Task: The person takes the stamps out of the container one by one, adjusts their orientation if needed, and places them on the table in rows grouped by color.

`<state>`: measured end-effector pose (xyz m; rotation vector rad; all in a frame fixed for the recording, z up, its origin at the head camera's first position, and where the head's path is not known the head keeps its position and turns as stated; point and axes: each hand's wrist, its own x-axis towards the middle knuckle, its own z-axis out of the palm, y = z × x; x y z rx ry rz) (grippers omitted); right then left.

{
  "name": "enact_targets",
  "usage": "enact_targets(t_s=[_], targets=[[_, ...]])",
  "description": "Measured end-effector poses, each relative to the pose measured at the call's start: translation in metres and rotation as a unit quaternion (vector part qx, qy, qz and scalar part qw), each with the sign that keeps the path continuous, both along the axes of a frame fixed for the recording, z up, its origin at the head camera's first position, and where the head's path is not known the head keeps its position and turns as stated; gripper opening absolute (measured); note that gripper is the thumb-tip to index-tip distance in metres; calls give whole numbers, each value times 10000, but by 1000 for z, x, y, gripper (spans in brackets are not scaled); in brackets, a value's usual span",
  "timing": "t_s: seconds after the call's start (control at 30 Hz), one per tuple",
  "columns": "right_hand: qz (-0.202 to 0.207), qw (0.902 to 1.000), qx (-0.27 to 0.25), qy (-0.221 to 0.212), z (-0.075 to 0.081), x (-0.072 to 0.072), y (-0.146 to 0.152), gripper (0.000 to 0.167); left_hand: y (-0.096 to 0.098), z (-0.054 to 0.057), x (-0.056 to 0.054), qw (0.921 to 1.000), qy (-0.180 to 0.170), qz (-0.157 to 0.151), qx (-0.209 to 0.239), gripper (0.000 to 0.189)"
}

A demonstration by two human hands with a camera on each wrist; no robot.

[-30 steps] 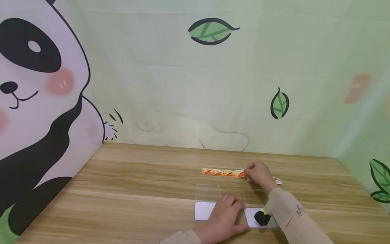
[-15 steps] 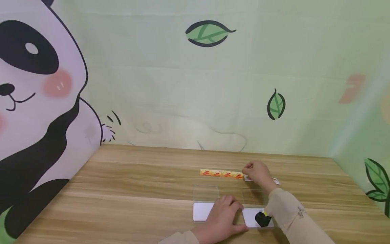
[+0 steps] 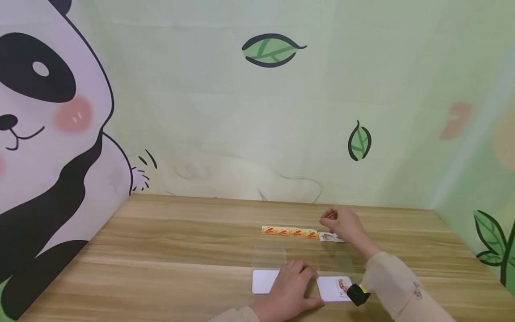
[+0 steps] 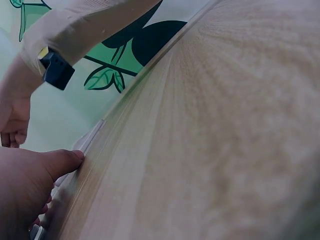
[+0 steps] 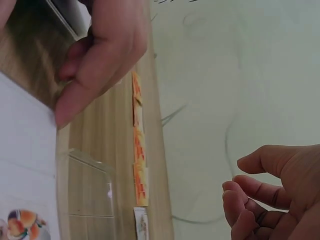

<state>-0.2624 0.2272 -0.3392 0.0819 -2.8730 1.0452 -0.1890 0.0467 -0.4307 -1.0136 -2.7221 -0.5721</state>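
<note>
My left hand (image 3: 287,288) grips the left end of a flat clear plastic case (image 3: 327,290) with a white base, finger at its top corner and thumb (image 4: 75,156) at the lower edge. A small picture card (image 3: 343,288) lies on that white base. My right hand (image 3: 344,223) hovers above a row of small cards, thumb and forefinger apart in the right wrist view, holding nothing visible. Several orange-yellow cards (image 3: 289,231) form the row's left part. White picture cards (image 3: 326,236) continue it rightward, partly behind the right hand.
A second white-based case (image 3: 263,281) lies left of my left hand, its transparent lid (image 3: 268,258) folded back. Another clear lid (image 3: 335,263) stands behind the right case. A green wall with a panda (image 3: 52,134) borders the wooden table (image 3: 161,250).
My right hand has come off the card row and lifted slightly, uncovering white cards. Its wrist shifted right, revealing the picture card on the right case. My left hand holds its place.
</note>
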Motion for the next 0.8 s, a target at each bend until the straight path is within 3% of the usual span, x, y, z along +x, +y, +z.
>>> enact_targets(t_s=[0.5,0.8], targets=[[396,9989,-63,256,17,25,2,19,1,-2,0,9999,-131,16,12,47],[529,9981,-159,255,18,38,9,17,1,0,-1,9997,-224,29,-22,49]])
